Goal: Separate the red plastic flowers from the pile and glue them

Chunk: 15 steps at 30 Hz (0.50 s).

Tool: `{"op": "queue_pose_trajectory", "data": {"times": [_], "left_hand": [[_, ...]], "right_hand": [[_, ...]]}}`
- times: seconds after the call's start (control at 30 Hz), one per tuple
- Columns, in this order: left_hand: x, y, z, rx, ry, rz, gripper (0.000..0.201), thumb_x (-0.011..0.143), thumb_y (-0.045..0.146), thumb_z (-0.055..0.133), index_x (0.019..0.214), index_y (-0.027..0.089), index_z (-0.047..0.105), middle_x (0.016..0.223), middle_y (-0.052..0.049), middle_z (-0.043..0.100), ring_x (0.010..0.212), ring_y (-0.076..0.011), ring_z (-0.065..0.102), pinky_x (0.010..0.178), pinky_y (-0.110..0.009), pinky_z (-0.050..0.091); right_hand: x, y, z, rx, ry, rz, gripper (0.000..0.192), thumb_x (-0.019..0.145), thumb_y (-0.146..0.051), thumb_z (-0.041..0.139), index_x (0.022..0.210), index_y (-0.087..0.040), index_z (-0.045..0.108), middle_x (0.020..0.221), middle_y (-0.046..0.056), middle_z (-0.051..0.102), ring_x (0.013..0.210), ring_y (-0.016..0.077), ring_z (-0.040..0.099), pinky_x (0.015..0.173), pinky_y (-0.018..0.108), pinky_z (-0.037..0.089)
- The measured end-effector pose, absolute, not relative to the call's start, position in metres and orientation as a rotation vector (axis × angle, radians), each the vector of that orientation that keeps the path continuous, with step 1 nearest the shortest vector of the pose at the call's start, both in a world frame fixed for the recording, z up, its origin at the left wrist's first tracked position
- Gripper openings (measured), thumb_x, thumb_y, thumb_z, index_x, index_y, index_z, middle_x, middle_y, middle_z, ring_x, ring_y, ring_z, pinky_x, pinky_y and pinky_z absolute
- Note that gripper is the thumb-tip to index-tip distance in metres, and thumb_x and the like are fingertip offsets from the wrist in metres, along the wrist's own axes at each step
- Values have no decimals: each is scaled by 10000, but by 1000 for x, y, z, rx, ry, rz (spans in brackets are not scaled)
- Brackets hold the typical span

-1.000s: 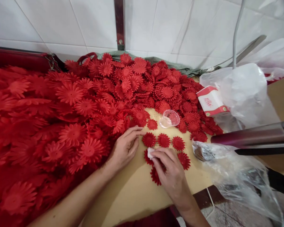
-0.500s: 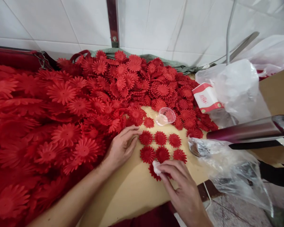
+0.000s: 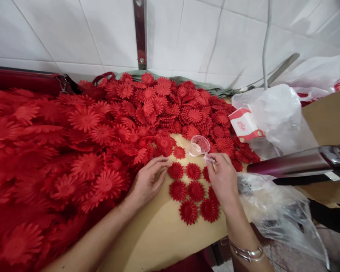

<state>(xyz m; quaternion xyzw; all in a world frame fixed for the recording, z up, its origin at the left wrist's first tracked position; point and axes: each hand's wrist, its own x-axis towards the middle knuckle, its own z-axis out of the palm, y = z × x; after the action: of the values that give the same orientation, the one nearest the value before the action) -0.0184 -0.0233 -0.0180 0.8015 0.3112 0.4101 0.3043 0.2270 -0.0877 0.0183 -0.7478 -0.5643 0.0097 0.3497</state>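
Your right hand has come up from the near edge of the laid-out flowers since half a second ago and now sits at their 1 o'clock corner, fingertips pinched on a small white wad just beside the clear plastic cup. Your left hand has not moved: it lies loosely open, fingers flat on the tan table, touching the red heap at its 9 o'clock.

Those flat red flowers look light, thin and floppy, with fringed petals that would bend or snag; I judge you should lift one by its solid centre disc, or slide it flat. The wad looks soft and weightless, so a light pinch is enough.

Count: seven laid-out flowers show fully, in rows, and at least one more is partly hidden under your right hand; one cup; one wad. At 3 o'clock lie a red-and-white carton, clear plastic bags and a maroon metal bar. The heaped flowers are too many to count.
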Motion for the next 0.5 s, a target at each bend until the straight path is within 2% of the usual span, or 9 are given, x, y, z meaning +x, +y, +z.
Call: {"op": "queue_pose_trajectory", "data": {"times": [0.13,0.37,0.5], "left_hand": [[-18,-24,-18,2102,832,1088,250,961,117,547,1137,210,698,1221,-106,710,1191,-195,681,1025,-370,571],[-18,-24,-19,2109,833,1075,270,961,122,545,1186,202,672,1204,-101,722,1229,-207,662,1053,-394,562],[-18,-25,-18,2104,849,1075,290,975,140,541,1235,207,649,1233,-101,722,1241,-214,657,1074,-420,552]], "right_hand": [[225,-95,14,-1940,-1508,-23,206,963,-295,529,1057,-192,682,1083,119,689,1005,275,665,936,461,520],[186,-124,25,-1875,-1693,21,195,1001,-285,536,1107,-215,685,1114,91,712,1057,254,658,992,464,517],[157,-107,25,-1858,-1860,95,306,1018,-237,484,1264,-175,656,1261,137,694,1187,288,618,1046,516,509]]}}
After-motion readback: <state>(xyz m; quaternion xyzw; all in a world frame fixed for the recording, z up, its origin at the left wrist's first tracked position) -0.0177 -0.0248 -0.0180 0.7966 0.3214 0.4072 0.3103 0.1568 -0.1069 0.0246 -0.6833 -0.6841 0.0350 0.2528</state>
